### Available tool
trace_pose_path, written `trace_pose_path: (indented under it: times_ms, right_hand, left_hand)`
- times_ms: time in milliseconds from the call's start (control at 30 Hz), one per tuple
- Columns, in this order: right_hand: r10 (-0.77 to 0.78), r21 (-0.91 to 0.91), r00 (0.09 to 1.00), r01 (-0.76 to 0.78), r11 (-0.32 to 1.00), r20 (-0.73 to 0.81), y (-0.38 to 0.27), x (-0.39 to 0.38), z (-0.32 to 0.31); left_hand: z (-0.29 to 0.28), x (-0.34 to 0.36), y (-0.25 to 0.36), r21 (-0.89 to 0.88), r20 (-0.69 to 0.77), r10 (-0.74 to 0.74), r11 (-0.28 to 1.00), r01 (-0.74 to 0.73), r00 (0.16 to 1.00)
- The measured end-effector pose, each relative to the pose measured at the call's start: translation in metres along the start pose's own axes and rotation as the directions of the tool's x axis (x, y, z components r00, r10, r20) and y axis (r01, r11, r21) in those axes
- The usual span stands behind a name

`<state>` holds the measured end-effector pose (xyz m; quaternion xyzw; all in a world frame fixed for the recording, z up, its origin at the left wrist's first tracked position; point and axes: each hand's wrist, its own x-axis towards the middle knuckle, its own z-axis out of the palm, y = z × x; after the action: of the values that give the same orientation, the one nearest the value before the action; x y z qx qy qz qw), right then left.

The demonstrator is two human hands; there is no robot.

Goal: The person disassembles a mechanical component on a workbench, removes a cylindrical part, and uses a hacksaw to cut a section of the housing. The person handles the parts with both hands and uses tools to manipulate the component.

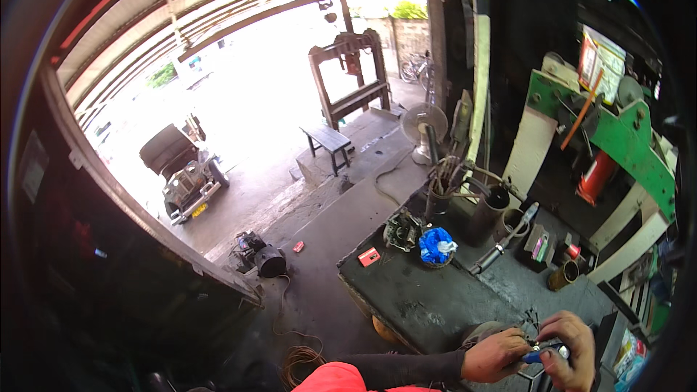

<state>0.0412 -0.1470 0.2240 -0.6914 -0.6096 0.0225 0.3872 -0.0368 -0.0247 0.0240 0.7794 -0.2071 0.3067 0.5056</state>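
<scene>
Over the near end of the dark table (428, 301), my right hand (579, 345) pinches a small blue thing (535, 356) between thumb and fingers. My left hand (494, 356) curls up against it; I can't tell if it grips too.

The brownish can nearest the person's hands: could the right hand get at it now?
Probably yes: the brownish can stands just beyond the right hand with nothing tall seen between, though that hand holds a blue object it may need to put down.
</scene>
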Motion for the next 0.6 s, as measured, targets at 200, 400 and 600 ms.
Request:
trace_pose_path:
  times_ms: [200, 400, 600]
  right_hand:
    - [0.239, -0.374, 0.828, -0.038, 0.927, 0.508, -0.044, -0.02, -0.039]
    - [0.64, -0.576, 0.72, -0.412, 0.706, 0.27, -0.06, -0.011, -0.02]
    - [0.193, -0.423, 0.918, -0.031, 0.906, 0.346, -0.057, -0.015, -0.018]
  left_hand:
    - [-0.022, 0.008, 0.034, -0.347, 0.13, -0.195, 0.91, 0.229, 0.972]
    - [-0.026, 0.018, 0.038, -0.184, 0.104, -0.283, 0.937, 0.298, 0.954]
    - [-0.014, 0.013, 0.036, -0.144, -0.095, -0.174, 0.977, 0.16, 0.98]
